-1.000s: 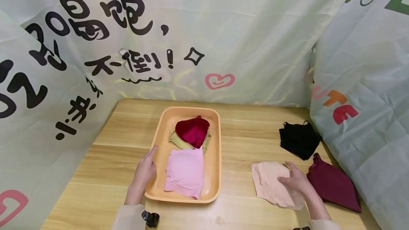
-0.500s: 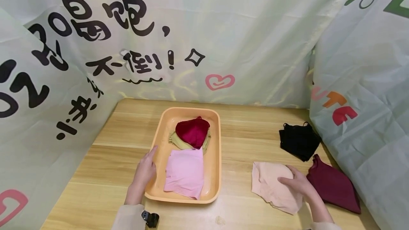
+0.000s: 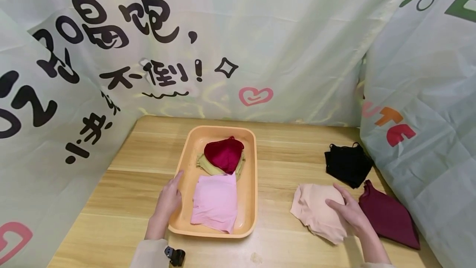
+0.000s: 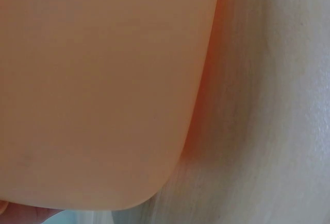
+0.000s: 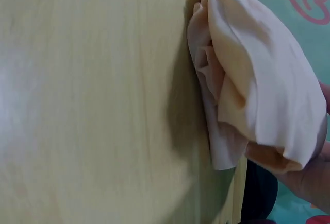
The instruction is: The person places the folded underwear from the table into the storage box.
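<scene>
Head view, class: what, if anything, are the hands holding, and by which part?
The right hand holds the peach cloth by its edge nearest the maroon cloth. The left hand touches the tray on its left; a grip is unclear.

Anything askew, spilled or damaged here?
No spill or visible damage. Just untidy: in the tray, the red garment only partly covers the olive one, whose edges stick out. The beige garment in the right hand looks bunched and unevenly folded.

beige garment (image 3: 317,210): matt cloth | tray (image 3: 246,202): smooth plastic | tabletop (image 3: 279,160): smooth wood
</scene>
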